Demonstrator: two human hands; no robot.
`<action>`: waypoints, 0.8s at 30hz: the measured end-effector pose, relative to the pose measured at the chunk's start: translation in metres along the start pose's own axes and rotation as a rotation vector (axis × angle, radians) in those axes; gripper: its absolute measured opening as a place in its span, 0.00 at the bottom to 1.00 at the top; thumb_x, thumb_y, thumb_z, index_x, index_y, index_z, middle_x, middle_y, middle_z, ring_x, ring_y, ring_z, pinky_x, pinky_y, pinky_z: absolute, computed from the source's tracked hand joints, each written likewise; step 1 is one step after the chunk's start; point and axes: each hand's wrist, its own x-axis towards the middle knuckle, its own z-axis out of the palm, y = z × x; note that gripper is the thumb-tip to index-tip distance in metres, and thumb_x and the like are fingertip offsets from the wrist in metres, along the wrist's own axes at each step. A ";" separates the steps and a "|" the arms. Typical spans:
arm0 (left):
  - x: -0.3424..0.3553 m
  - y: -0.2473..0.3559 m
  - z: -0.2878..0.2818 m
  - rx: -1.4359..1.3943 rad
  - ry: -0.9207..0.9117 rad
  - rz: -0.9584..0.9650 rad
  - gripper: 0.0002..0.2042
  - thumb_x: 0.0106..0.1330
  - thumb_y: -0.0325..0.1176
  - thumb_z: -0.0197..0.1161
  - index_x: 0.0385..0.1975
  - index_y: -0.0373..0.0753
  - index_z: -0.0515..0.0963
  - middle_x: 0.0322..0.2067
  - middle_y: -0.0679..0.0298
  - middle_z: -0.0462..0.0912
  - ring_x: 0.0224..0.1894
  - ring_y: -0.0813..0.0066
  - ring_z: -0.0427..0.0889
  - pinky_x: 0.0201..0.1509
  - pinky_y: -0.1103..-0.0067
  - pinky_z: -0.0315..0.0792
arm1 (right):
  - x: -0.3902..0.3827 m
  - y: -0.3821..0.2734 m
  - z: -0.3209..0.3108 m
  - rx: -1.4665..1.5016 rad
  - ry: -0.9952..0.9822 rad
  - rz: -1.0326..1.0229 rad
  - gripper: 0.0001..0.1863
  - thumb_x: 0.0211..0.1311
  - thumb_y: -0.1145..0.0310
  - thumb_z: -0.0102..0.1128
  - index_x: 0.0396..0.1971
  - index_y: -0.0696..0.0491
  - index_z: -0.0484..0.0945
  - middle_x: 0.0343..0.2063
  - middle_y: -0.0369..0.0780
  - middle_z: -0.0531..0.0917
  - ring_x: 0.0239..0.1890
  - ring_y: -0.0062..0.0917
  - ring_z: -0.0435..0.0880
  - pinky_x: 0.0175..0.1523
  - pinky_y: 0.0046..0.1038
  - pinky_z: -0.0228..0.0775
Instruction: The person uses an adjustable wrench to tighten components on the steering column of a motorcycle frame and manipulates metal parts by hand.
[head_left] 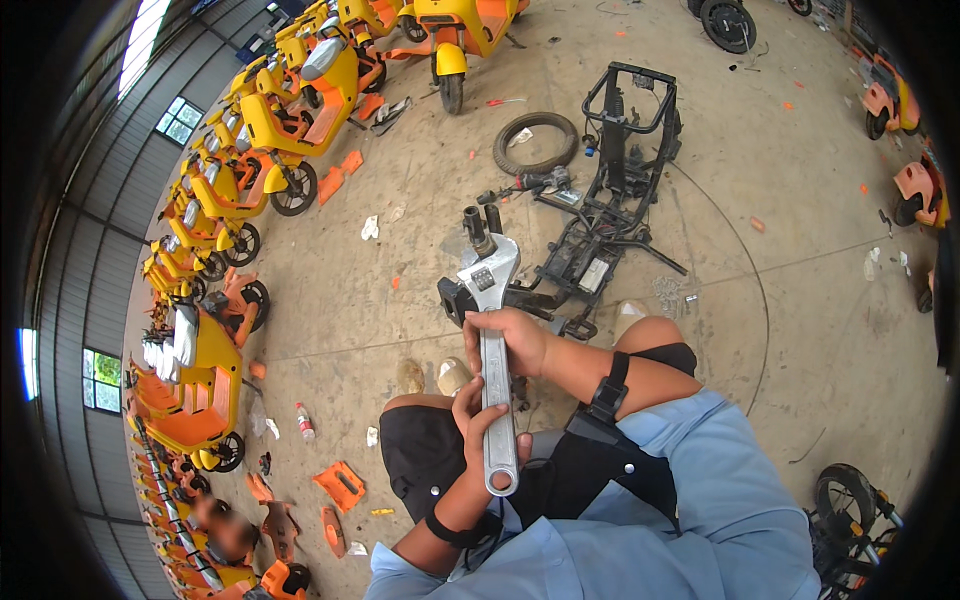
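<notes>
A large silver adjustable wrench (495,365) points away from me, its ring-holed handle end nearest my body. My right hand (520,338) is closed round the handle just below the wrench head. Lower on the same handle, the fingers of my left hand (472,425) wrap it from the left side. The jaws lie against the foot of a short black upright tube (474,225); whether they grip it I cannot tell. Beyond my hands lies a stripped black scooter frame (620,180), with a power tool (543,181) beside it.
A loose black tire (536,143) lies past the frame. Rows of yellow-orange scooters (300,125) line the left. Small metal parts (672,294), a plastic bottle (305,421) and an orange panel (340,485) are scattered on the concrete floor. A wheel (845,503) stands at lower right.
</notes>
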 end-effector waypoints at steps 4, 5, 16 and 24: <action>-0.001 -0.002 -0.001 -0.014 -0.008 -0.032 0.23 0.64 0.43 0.65 0.53 0.43 0.66 0.62 0.46 0.54 0.60 0.48 0.70 0.58 0.63 0.70 | 0.002 -0.001 -0.001 0.025 0.007 0.014 0.17 0.69 0.59 0.49 0.27 0.56 0.76 0.22 0.40 0.79 0.26 0.32 0.81 0.37 0.32 0.74; -0.001 -0.003 -0.002 -0.011 -0.013 -0.033 0.23 0.64 0.43 0.65 0.54 0.43 0.66 0.62 0.46 0.54 0.61 0.48 0.69 0.58 0.63 0.70 | 0.003 -0.001 -0.002 0.003 0.000 0.018 0.17 0.69 0.58 0.49 0.27 0.56 0.76 0.23 0.40 0.79 0.25 0.32 0.81 0.37 0.32 0.74; 0.024 0.011 0.013 0.069 -0.096 -0.055 0.28 0.57 0.34 0.67 0.57 0.39 0.65 0.61 0.44 0.54 0.63 0.46 0.63 0.64 0.61 0.62 | 0.009 -0.019 -0.013 -0.034 0.012 0.069 0.17 0.67 0.58 0.50 0.27 0.56 0.76 0.15 0.42 0.78 0.18 0.29 0.79 0.25 0.29 0.72; 0.017 -0.025 0.004 0.046 0.180 0.020 0.33 0.60 0.41 0.64 0.61 0.35 0.56 0.58 0.45 0.60 0.62 0.51 0.64 0.65 0.60 0.59 | 0.024 -0.006 0.005 -0.019 0.093 0.033 0.17 0.68 0.57 0.49 0.30 0.56 0.76 0.17 0.44 0.79 0.21 0.32 0.80 0.32 0.31 0.73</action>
